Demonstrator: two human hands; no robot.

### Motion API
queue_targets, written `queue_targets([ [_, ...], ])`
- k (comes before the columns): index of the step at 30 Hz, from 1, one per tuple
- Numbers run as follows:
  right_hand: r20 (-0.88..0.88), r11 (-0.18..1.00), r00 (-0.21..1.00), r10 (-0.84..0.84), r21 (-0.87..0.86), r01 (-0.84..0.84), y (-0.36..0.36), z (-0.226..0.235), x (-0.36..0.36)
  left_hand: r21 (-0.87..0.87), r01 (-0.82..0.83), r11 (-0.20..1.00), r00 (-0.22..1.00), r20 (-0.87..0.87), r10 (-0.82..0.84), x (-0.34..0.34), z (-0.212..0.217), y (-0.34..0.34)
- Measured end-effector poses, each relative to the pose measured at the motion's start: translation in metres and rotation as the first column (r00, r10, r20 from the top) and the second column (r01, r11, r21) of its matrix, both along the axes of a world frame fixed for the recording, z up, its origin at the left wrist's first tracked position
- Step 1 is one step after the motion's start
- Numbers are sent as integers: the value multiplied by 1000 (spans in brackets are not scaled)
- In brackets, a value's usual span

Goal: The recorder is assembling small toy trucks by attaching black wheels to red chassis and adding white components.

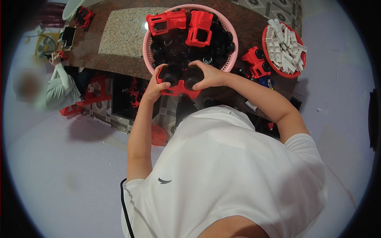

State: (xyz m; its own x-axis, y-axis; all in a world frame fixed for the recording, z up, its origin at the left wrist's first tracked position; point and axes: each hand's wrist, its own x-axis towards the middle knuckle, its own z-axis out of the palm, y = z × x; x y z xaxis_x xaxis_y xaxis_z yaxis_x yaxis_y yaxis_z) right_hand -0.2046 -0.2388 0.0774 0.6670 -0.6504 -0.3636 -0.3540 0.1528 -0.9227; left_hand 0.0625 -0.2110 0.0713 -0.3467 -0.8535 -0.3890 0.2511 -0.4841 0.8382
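Note:
Both my hands hold a red plastic toy car body (180, 89) with black wheels at the near rim of a pink basket (234, 31). My left hand (154, 88) grips its left side, thumb by one wheel. My right hand (210, 75) is closed round the right side, with the thumb and fingers at another black wheel (193, 77). Many loose black wheels (170, 43) fill the basket. On top of them lie two red toy car bodies, one on the left (166, 22) and one on the right (199, 28).
Right of the basket, a red toy car with black wheels (257, 62) lies on the brown stone table (127, 59). A red basket (293, 75) of white plastic parts (283, 47) stands at the table's right end. Another person (63, 87) sits at the far left near a fan (47, 45).

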Motion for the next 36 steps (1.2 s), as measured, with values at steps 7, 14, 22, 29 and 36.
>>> queue_targets([
  [7,2,806,990,-139,-581,114,18,-6,15,-189,826,531,208,978,26,-46,61,-24],
  [14,-23,696,962,-274,-695,182,38,-19,10,-379,860,343,331,924,191,-71,32,-26],
  [22,-165,726,938,-306,-678,117,32,-23,5,-269,906,328,223,960,169,-79,29,-31],
  [29,-73,815,949,-307,-535,223,29,-14,-11,-447,861,244,408,892,194,-83,32,-39],
  [36,-235,876,856,-461,-274,397,49,44,-185,-789,68,610,310,598,739,-13,11,-158],
])
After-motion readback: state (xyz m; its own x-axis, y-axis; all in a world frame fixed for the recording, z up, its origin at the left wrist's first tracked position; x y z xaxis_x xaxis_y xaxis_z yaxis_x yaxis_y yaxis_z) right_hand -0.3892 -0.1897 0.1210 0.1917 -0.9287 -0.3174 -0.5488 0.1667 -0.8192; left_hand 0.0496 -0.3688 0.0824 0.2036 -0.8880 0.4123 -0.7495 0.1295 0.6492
